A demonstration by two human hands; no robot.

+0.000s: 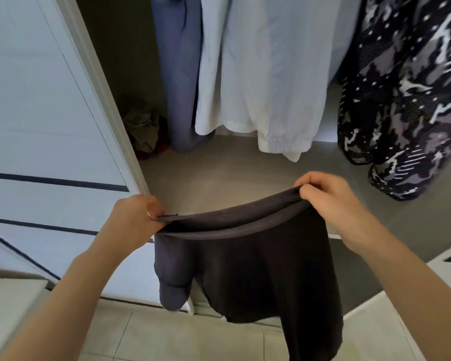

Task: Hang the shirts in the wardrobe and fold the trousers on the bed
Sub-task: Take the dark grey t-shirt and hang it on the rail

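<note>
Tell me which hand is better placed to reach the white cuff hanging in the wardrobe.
Right, likely. The right hand grips the dark garment close to the white cuff; the left hand pinches the other end, farther off beside the white panel.

This is a room in a home, most likely a bedroom, and the view faces an open wardrobe (219, 175). Everyday clothes hang inside the wardrobe: a blue-grey garment (180, 74) at its left, a white jacket (258, 74) with an elastic cuff in its middle, and a dark patterned garment (406, 100) at its right. A crumpled olive cloth (141, 126) lies in the wardrobe's back left corner, on its grey floor. A white panelled front (37, 100) with thin dark lines stands to the left of the wardrobe. Pale floor tiles (167, 334) lie in front of the wardrobe.
</note>
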